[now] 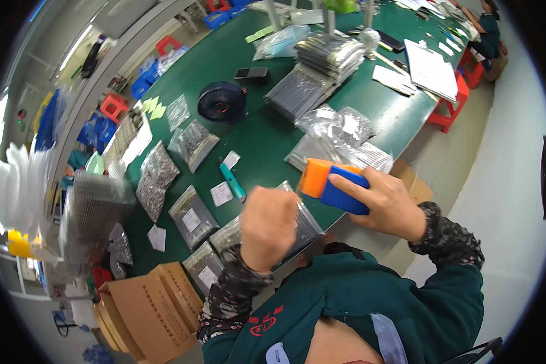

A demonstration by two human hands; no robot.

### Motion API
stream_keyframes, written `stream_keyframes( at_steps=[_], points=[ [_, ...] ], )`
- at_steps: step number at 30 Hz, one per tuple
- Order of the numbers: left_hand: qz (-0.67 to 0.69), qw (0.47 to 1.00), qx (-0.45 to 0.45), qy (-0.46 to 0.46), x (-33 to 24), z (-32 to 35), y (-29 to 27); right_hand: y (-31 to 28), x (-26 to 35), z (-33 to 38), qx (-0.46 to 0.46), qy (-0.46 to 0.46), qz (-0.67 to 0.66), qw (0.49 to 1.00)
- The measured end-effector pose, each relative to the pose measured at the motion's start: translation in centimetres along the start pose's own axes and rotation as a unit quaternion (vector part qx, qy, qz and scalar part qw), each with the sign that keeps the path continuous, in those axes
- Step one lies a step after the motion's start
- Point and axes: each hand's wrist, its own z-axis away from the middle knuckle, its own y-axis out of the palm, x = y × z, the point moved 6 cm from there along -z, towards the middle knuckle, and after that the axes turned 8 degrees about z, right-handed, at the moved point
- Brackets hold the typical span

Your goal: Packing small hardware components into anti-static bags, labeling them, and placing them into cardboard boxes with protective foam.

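Orange-blue tool (337,185) gripped by right hand (391,203), left hand (268,227) fisted over bag (306,224)

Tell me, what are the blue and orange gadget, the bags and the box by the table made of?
The gadget in the right hand looks like matte moulded plastic: flat, even colour. The bags seem to be thin glossy film, silvery-grey with white labels and crinkled highlights; the left hand is at one. The box looks like plain brown cardboard.

Silver foil packets (191,218), white labels (221,194), green table (267,130).
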Motion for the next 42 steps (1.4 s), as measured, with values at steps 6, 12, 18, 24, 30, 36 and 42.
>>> stream_keyframes(
  at_steps=[6, 12, 18, 24, 30, 36, 42],
  points=[
    [0.017, 0.991, -0.007, 0.135, -5.5, -2.3, 3.0, 2.3, -7.4, -1.4, -0.035, 0.189, 0.023, 0.981],
    [0.041, 0.999, 0.004, -0.031, -0.2, -1.4, 3.1, 9.1, -21.2, 1.3, -0.061, 0.221, 0.237, 0.944],
    [0.092, 0.952, -0.028, -0.290, 3.5, 2.9, 1.8, 11.0, -22.7, 2.9, -0.065, 0.248, 0.307, 0.916],
    [0.048, 0.932, -0.048, -0.357, 4.3, 6.7, 1.1, 11.6, -4.9, -5.1, 0.178, 0.065, -0.582, 0.791],
    [0.101, 0.833, -0.204, -0.504, 5.8, 14.6, 1.8, 16.6, 1.6, -3.6, 0.306, 0.190, -0.620, 0.697],
    [0.163, 0.744, -0.245, -0.600, 7.0, 20.2, 5.1, 20.0, 1.7, -1.5, 0.289, 0.281, -0.524, 0.750],
    [0.115, 0.754, -0.215, -0.610, 8.6, 23.0, 7.0, 22.5, 2.0, 0.0, 0.243, 0.299, -0.460, 0.800]
  ],
)
